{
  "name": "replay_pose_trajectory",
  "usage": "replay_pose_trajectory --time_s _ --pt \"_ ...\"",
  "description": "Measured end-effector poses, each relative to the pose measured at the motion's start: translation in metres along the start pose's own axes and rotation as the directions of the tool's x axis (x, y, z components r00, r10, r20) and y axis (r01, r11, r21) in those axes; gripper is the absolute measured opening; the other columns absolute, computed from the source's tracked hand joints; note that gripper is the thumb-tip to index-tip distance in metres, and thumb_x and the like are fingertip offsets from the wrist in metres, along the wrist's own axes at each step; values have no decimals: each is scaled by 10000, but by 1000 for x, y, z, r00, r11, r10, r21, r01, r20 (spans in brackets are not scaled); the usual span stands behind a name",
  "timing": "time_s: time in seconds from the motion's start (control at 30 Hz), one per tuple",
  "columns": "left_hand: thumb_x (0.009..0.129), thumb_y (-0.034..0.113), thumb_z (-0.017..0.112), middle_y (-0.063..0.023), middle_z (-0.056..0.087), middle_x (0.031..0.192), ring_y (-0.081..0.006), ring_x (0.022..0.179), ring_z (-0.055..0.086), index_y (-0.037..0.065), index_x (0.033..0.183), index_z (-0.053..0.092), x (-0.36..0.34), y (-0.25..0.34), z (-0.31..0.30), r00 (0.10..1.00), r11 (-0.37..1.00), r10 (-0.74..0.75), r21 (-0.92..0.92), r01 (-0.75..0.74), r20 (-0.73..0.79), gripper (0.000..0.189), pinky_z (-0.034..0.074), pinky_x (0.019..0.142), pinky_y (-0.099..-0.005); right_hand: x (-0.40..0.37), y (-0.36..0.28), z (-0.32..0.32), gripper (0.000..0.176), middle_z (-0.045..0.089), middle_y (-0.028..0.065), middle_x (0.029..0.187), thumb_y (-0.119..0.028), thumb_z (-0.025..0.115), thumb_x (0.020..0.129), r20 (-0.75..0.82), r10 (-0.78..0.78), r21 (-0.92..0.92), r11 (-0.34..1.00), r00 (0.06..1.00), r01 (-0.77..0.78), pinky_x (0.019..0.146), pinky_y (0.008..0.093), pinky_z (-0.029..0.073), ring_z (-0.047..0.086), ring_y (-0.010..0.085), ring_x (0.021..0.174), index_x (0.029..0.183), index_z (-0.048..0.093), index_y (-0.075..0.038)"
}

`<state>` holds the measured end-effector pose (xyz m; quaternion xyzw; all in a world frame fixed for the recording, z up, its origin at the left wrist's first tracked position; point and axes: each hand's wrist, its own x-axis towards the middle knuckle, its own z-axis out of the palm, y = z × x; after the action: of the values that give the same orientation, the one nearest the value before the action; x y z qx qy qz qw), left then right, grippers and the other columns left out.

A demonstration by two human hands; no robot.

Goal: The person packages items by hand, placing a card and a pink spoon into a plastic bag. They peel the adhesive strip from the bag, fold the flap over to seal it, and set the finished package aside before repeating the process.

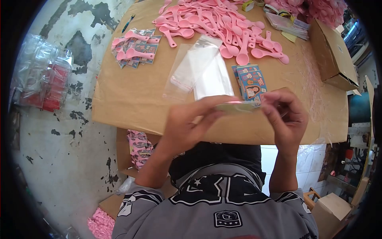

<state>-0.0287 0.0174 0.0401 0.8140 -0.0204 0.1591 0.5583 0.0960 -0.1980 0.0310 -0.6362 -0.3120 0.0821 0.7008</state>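
Observation:
My left hand [193,119] grips the left end of a flat packet [238,106], seen nearly edge-on with a bit of pink on its top. At the packet's right end, the fingers of my right hand [287,115] are pinched together; the exact grip is partly hidden. Just beyond lies a small stack of blue printed cards [253,81]. Clear plastic bags [211,71] are spread left of the cards. Farther left, pink spoons [138,53] rest on more printed cards. A large heap of loose pink spoons [211,20] covers the table's far side.
The brown-covered table [131,95] has an open cardboard box [332,55] at its right edge. Tape rolls [278,10] and a pen [128,24] lie at the back. Below the left edge, a box holds pink packets [139,149]. Plastic-wrapped packs [43,75] are at far left.

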Motion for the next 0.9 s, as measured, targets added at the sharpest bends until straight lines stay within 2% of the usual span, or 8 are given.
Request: replay_pose_trajectory --time_s 0.07,0.2,0.3,0.4,0.53,0.57,0.77,0.9 --pt "966 -65 630 -111 759 1230 -191 1092 740 -8 1257 713 -6 -11 -25 959 967 195 206 -153 -204 309 578 859 -290 2 -1 -6 179 626 2 1016 44 715 940 -164 -13 -61 998 986 3 760 185 439 570 47 886 1113 684 8" --pt "1015 -38 555 -139 679 1381 -234 1277 645 -15 1303 670 8 -12 -97 883 803 221 590 76 -414 312 520 1030 -345 9 14 -24 155 630 2 1000 -83 704 989 -210 -68 -264 964 975 10 690 201 417 525 53 830 1120 687 -2" --pt "1022 81 616 -123 711 1315 -215 1192 678 -7 1256 691 11 -39 -113 859 778 161 598 192 -486 261 530 979 -364 12 15 -23 217 620 22 971 -151 722 984 -228 -5 -457 884 974 -103 659 228 422 515 75 800 1139 677 -6" --pt "997 206 691 -83 731 1197 -191 1035 684 11 1274 685 9 -46 -101 848 773 -216 447 451 -483 339 536 852 -376 13 21 -17 307 611 48 949 -232 779 945 -205 59 -569 805 977 -168 659 253 446 530 102 767 1121 670 -6" --pt "951 340 751 -106 638 892 -225 783 592 -22 1017 658 19 -69 -77 913 661 -243 633 403 -327 380 488 724 -352 15 31 -5 391 613 54 884 -308 835 893 -194 248 -509 801 949 -314 663 272 465 544 119 730 1038 655 7" --pt "937 387 757 -160 643 850 -322 766 602 -24 908 613 18 -71 -72 937 656 -146 678 332 -318 437 497 727 -415 17 31 -4 404 619 52 865 -320 845 882 -194 273 -514 790 942 -334 664 276 470 547 123 722 1018 651 8" --pt "947 294 755 -111 628 838 -203 741 591 -46 934 643 23 -85 -98 842 716 -440 445 538 -311 358 467 683 -340 19 41 -13 339 664 48 808 -300 780 949 -202 332 -378 842 921 -386 669 275 472 551 96 721 973 648 11" --pt "980 202 716 -34 623 791 -123 713 561 -27 1084 729 13 -96 -104 885 888 -252 271 372 -391 251 456 665 -290 20 44 -9 281 668 31 816 -263 655 1048 -259 258 -324 885 931 -335 665 271 460 540 63 738 993 662 13"
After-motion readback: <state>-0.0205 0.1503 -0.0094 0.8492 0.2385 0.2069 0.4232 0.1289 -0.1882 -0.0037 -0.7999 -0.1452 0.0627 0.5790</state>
